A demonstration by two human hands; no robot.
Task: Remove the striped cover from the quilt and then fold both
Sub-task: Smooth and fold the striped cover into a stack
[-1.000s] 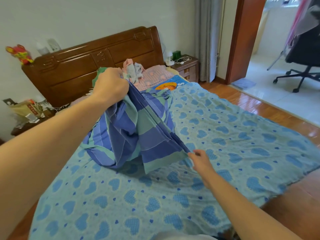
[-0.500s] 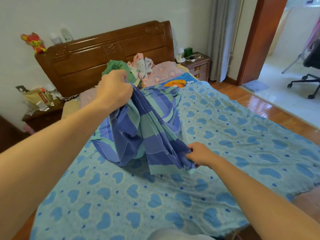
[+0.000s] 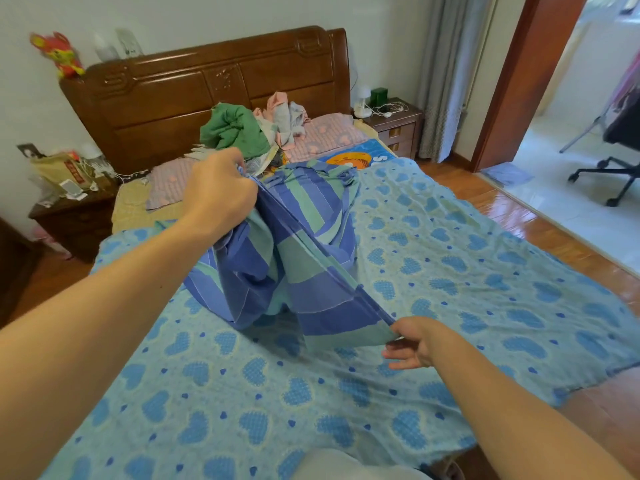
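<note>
The blue-and-green striped cover (image 3: 298, 258) is bunched in the middle of the bed, lifted off the quilt. My left hand (image 3: 221, 194) grips its upper end, raised above the bed. My right hand (image 3: 410, 344) pinches the cover's near corner low over the quilt, so one edge runs taut between my hands. The light blue quilt with heart patterns (image 3: 450, 271) lies spread flat over the bed, its right edge hanging past the mattress.
A pile of green, pink and grey clothes (image 3: 249, 129) and pink pillows (image 3: 325, 136) lie by the wooden headboard (image 3: 214, 81). Nightstands stand at left (image 3: 74, 216) and right (image 3: 394, 124). An office chair (image 3: 620, 147) stands beyond the doorway at right.
My right hand slid toward me along the cover's edge and stretched it out. My left hand stayed raised on the upper end. The view shifted slightly.
</note>
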